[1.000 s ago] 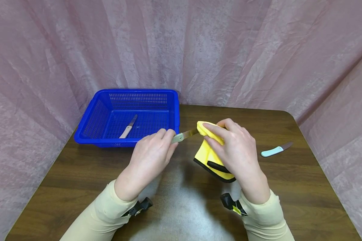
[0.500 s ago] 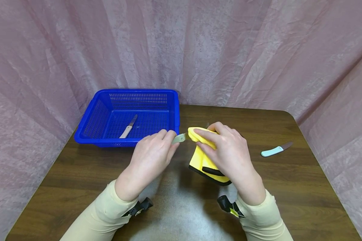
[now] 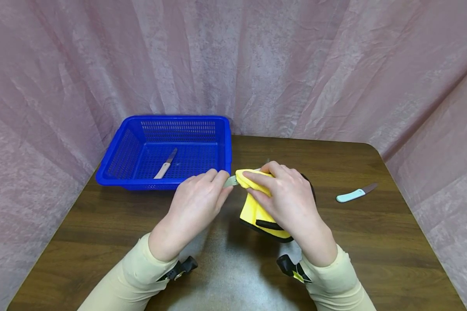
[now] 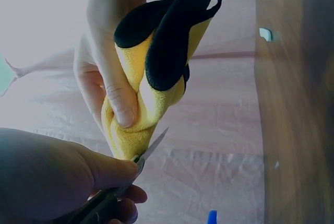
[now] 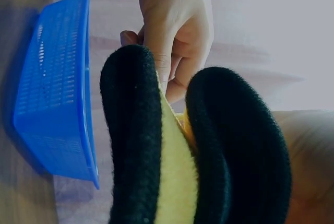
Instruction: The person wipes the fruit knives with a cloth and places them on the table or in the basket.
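Note:
In the head view, my left hand (image 3: 197, 203) grips a knife by its pale green handle (image 3: 231, 181), near the basket's front right corner. My right hand (image 3: 289, 194) pinches a folded yellow cloth (image 3: 253, 209) with black edging around the knife's blade, close to the handle. The left wrist view shows part of the blade (image 4: 156, 143) sticking out beside the cloth, with the right thumb (image 4: 122, 104) pressing on the fabric. Most of the blade is hidden by the cloth. Black cloth edges (image 5: 130, 130) fill much of the right wrist view.
A blue plastic basket (image 3: 163, 182) stands at the table's back left. Inside it lies a knife with a white handle (image 3: 162, 170). Another knife, with a light blue handle (image 3: 350, 196), lies on the wooden table (image 3: 389, 242) at the right. A pink curtain (image 3: 233, 65) hangs behind.
My right hand has moved left with the cloth along the blade, up to the handle, covering blade that showed before. The left hand has stayed nearly still.

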Tool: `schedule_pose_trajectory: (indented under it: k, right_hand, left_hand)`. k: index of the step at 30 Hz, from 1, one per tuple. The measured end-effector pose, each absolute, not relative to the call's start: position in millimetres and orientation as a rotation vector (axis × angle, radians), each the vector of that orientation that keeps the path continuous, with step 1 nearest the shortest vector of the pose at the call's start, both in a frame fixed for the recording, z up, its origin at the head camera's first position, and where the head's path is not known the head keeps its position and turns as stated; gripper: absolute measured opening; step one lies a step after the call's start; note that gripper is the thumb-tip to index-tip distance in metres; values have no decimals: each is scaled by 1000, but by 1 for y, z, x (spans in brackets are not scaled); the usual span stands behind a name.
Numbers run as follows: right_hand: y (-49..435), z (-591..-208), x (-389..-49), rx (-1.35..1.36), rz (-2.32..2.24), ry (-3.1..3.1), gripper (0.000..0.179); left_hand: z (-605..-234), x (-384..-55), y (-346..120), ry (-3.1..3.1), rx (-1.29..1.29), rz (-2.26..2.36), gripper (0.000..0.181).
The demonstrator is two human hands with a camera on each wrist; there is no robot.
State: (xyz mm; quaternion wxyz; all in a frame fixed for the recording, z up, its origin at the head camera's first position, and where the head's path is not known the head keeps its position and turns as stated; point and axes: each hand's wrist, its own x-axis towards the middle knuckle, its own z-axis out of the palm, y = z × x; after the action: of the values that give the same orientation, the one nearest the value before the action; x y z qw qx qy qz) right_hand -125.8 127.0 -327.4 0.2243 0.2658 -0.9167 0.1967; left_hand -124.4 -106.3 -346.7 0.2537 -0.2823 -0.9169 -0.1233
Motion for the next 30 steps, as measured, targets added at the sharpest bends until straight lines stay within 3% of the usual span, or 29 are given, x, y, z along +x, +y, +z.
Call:
schedule_pose_trajectory:
  k: [30]
  right_hand:
    - [135, -326, -129, 621, 519, -2613, 45]
  left_hand:
    - [-345, -124, -106, -2492, -768, -301, 23]
